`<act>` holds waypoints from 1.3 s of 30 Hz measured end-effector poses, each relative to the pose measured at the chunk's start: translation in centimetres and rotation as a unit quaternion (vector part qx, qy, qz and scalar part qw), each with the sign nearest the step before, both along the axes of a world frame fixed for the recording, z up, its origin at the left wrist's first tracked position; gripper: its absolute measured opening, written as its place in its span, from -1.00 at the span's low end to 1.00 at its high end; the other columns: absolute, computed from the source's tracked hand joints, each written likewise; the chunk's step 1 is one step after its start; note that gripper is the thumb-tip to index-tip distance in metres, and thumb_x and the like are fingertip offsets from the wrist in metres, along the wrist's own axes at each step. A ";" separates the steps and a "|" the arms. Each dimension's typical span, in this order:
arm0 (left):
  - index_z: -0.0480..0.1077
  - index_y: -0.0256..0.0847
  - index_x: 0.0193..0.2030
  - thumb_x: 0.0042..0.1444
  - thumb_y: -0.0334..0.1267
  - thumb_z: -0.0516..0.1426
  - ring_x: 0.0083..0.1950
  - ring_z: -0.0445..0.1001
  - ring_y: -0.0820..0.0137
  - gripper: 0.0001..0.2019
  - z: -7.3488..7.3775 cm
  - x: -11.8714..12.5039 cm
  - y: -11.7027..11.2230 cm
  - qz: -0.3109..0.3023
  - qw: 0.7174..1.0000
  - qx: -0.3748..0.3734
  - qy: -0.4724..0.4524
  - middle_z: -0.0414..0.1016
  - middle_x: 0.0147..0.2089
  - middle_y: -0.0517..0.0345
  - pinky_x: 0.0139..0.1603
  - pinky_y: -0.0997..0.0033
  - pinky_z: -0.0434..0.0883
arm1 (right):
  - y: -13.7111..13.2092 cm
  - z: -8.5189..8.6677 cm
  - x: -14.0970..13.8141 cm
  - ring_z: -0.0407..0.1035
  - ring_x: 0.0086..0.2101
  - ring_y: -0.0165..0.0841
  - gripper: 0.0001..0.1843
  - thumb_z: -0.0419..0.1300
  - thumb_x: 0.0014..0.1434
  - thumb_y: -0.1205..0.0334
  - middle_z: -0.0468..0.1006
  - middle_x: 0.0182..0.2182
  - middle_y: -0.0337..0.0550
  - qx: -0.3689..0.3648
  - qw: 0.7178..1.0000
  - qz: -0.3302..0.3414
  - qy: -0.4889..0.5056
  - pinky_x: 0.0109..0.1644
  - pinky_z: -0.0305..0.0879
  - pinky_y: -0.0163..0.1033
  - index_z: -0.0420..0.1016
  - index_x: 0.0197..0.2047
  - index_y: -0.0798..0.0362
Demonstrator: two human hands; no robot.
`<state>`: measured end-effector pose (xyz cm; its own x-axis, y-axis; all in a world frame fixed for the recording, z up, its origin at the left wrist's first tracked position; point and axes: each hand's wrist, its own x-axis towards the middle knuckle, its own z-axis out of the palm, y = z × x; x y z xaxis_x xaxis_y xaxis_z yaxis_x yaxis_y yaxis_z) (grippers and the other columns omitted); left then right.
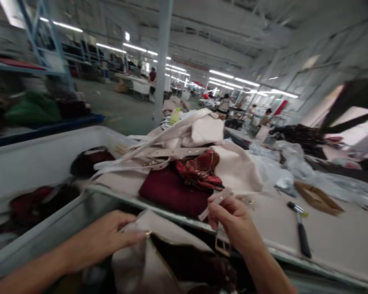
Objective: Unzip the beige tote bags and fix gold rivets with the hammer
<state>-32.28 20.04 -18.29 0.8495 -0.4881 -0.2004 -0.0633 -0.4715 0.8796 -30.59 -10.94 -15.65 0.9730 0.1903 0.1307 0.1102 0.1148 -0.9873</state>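
Bench [340, 245], near edge: left hand [119, 234], fingers pinching pale bag [165, 226]; right hand [233, 216], fingers pinching strap [205, 214]. Step, apparently: handling the strap; next move likely calls for steady grips.

Rows of lit tubes [221, 74], pale blue pillar [163, 61], greenish floor [118, 107], whitish wall [306, 83]

Near, cream bag [151, 223]: smooth, matt, leather-like; zip [147, 234] and strap buckle [222, 252], shiny gold-toned metal. Beyond, maroon cloth [167, 194], matt; patterned red fabric [199, 169], glossy. Right, hammer [301, 232], head shiny metal, handle matt; brown cardboard [319, 198], matt; crumpled plastic film [296, 157], glossy.
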 end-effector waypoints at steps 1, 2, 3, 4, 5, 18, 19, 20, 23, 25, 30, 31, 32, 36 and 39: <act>0.51 -0.30 -0.29 0.18 0.10 0.09 -0.31 0.33 0.38 -0.56 -0.2 -0.3 0.2 -0.002 1.000 -0.005 0.028 0.42 -0.35 0.17 -0.35 0.48 0.22 | 1.0 -0.3 -0.5 0.35 -0.61 -0.52 -0.72 0.44 0.13 0.07 0.50 -0.60 -0.28 0.004 1.000 0.017 0.002 -0.51 0.28 -0.47 0.56 -0.21 0.08; 0.49 -0.30 -0.29 0.17 0.09 0.10 -0.34 0.27 0.41 -0.58 -0.2 -0.5 0.3 -0.004 0.999 -0.010 0.050 0.37 -0.38 0.19 -0.38 0.49 0.17 | 2.0 -0.6 -1.0 0.36 -0.61 -0.53 -0.73 0.44 0.13 0.09 0.50 -0.59 -0.29 0.007 1.000 0.027 0.005 -0.51 0.29 -0.48 0.55 -0.22 0.08; 0.46 -0.31 -0.31 0.16 0.07 0.11 -0.38 0.21 0.44 -0.60 -0.2 -0.5 0.3 -0.004 0.998 -0.013 0.063 0.30 -0.41 0.21 -0.41 0.49 0.11 | 2.9 -0.8 -1.4 0.36 -0.61 -0.53 -0.73 0.45 0.12 0.10 0.50 -0.59 -0.30 0.008 0.999 0.034 0.010 -0.52 0.29 -0.49 0.54 -0.23 0.08; 0.43 -0.30 -0.34 0.14 0.06 0.12 -0.40 0.15 0.46 -0.61 -0.2 -0.4 0.3 0.000 0.997 -0.015 0.069 0.23 -0.44 0.23 -0.44 0.49 0.06 | 3.7 -1.1 -1.8 0.37 -0.61 -0.53 -0.73 0.46 0.10 0.11 0.50 -0.59 -0.31 0.006 0.999 0.038 0.016 -0.52 0.29 -0.50 0.53 -0.25 0.08; 0.40 -0.30 -0.36 0.14 0.04 0.12 -0.41 0.11 0.47 -0.63 -0.1 -0.3 0.2 0.001 0.997 -0.019 0.072 0.19 -0.45 0.24 -0.45 0.49 0.03 | 4.4 -1.3 -2.1 0.38 -0.61 -0.52 -0.72 0.46 0.09 0.12 0.50 -0.59 -0.31 0.002 0.999 0.041 0.021 -0.52 0.30 -0.51 0.52 -0.27 0.08; 0.21 -0.24 -0.49 0.22 0.17 -0.03 -0.43 0.03 0.45 -0.50 0.1 0.4 0.6 -0.010 0.995 -0.080 0.056 0.05 -0.47 0.21 -0.46 0.43 0.00 | 7.8 -2.1 -2.8 0.47 -0.44 -0.44 -0.93 0.31 0.25 0.22 0.60 -0.43 -0.23 -0.125 0.982 0.086 -0.109 -0.36 0.41 -0.44 0.58 -0.27 0.02; 0.19 -0.23 -0.50 0.23 0.22 -0.05 -0.44 0.01 0.46 -0.47 0.1 0.3 0.7 -0.010 0.996 -0.076 0.049 0.03 -0.48 0.22 -0.47 0.43 -0.02 | 7.7 -1.9 -2.7 0.49 -0.39 -0.44 -0.94 0.28 0.27 0.28 0.60 -0.39 -0.22 -0.160 0.967 0.098 -0.172 -0.29 0.42 -0.43 0.58 -0.26 0.01; 0.16 -0.23 -0.50 0.23 0.26 -0.06 -0.45 -0.02 0.46 -0.44 0.1 0.3 0.6 -0.008 0.997 -0.068 0.047 0.00 -0.50 0.23 -0.49 0.43 -0.05 | 7.5 -1.7 -2.7 0.50 -0.34 -0.43 -0.92 0.25 0.29 0.33 0.61 -0.35 -0.21 -0.196 0.946 0.110 -0.233 -0.22 0.43 -0.43 0.58 -0.25 0.01; 0.15 -0.21 -0.53 0.15 0.30 0.02 -0.49 -0.06 0.48 -0.43 0.4 0.2 0.3 0.013 0.999 -0.024 0.042 -0.05 -0.52 0.25 -0.53 0.41 -0.12 | 7.1 -1.1 -2.5 0.53 -0.22 -0.42 -0.86 0.20 0.29 0.44 0.61 -0.26 -0.14 -0.275 0.882 0.127 -0.361 -0.11 0.42 -0.46 0.55 -0.18 0.04; 0.21 -0.22 -0.54 0.13 0.24 0.05 -0.49 -0.03 0.47 -0.47 0.5 0.2 0.0 0.032 0.999 -0.002 0.040 -0.03 -0.53 0.25 -0.53 0.42 -0.10 | 6.9 -0.8 -2.4 0.54 -0.20 -0.42 -0.83 0.17 0.29 0.47 0.60 -0.20 -0.09 -0.307 0.852 0.141 -0.399 -0.12 0.42 -0.48 0.54 -0.14 0.06; 0.33 -0.25 -0.52 0.11 0.13 0.08 -0.50 0.05 0.48 -0.56 0.8 0.5 -0.3 0.049 0.998 -0.005 0.042 0.09 -0.54 0.24 -0.55 0.47 -0.04 | 6.4 -0.3 -2.4 0.52 -0.15 -0.43 -0.75 0.10 0.28 0.49 0.58 -0.13 -0.07 -0.335 0.825 0.194 -0.411 -0.08 0.41 -0.51 0.48 -0.05 0.04; 0.35 -0.25 -0.51 0.10 0.10 0.10 -0.49 0.07 0.48 -0.58 0.8 0.5 -0.3 0.046 0.998 -0.017 0.042 0.13 -0.52 0.24 -0.55 0.49 -0.02 | 6.3 -0.2 -2.4 0.52 -0.15 -0.43 -0.74 0.09 0.28 0.49 0.57 -0.13 -0.07 -0.336 0.824 0.202 -0.410 -0.09 0.41 -0.51 0.47 -0.04 0.04; 0.36 -0.25 -0.49 0.09 0.08 0.11 -0.49 0.10 0.48 -0.60 0.8 0.5 -0.2 0.043 0.998 -0.025 0.044 0.17 -0.50 0.24 -0.55 0.51 0.00 | 6.3 -0.1 -2.4 0.52 -0.16 -0.43 -0.74 0.08 0.28 0.48 0.57 -0.13 -0.07 -0.337 0.823 0.207 -0.408 -0.10 0.41 -0.51 0.46 -0.03 0.04; 0.44 -0.28 -0.44 0.09 0.06 0.13 -0.43 0.19 0.43 -0.62 0.6 0.5 -0.1 0.037 0.997 -0.029 0.065 0.28 -0.45 0.19 -0.52 0.51 0.05 | 6.1 -0.2 -2.2 0.52 -0.17 -0.42 -0.75 0.04 0.30 0.45 0.56 -0.14 -0.06 -0.339 0.821 0.221 -0.403 -0.12 0.41 -0.50 0.46 -0.05 0.05; 0.45 -0.28 -0.40 0.10 0.04 0.13 -0.41 0.19 0.42 -0.63 0.5 0.6 0.0 0.024 0.996 -0.040 0.078 0.27 -0.45 0.20 -0.49 0.51 0.07 | 6.1 -0.2 -2.1 0.51 -0.16 -0.43 -0.75 0.02 0.34 0.43 0.56 -0.12 -0.07 -0.346 0.819 0.214 -0.406 -0.11 0.39 -0.50 0.45 -0.03 0.04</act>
